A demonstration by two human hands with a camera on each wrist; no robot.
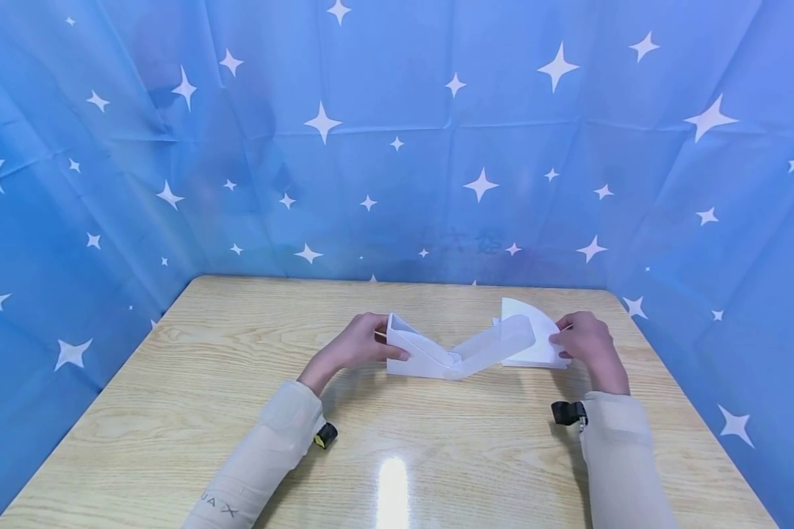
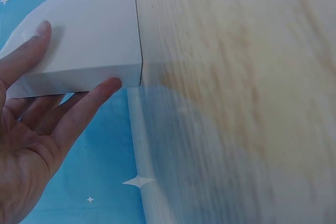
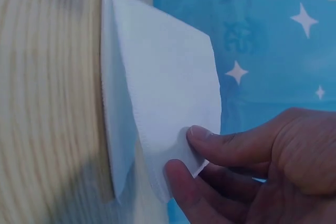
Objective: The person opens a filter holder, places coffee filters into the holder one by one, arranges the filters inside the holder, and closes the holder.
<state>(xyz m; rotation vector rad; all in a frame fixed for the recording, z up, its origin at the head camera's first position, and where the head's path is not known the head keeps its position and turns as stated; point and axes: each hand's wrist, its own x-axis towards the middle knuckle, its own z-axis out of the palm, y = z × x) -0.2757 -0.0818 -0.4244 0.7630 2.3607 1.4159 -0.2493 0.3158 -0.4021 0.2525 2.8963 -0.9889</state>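
Observation:
My left hand (image 1: 363,340) grips a white box (image 1: 413,356) at its left end, thumb on the front face and fingers behind. The box stands on the table with a sloping open top. Its translucent lid (image 1: 492,347) is swung out to the right and overlaps the papers in the head view. My right hand (image 1: 585,338) pinches white fan-shaped coffee filter papers (image 3: 168,66) at their right edge, between thumb and fingers. In the right wrist view the papers stand on edge, splayed apart into a near and a far layer. How many there are, I cannot tell.
The light wooden table (image 1: 238,345) reaches to a blue star-patterned curtain (image 1: 397,139) behind and at both sides. Small black devices sit at the left wrist (image 1: 326,435) and the right wrist (image 1: 568,413). Light glares off the tabletop near its front.

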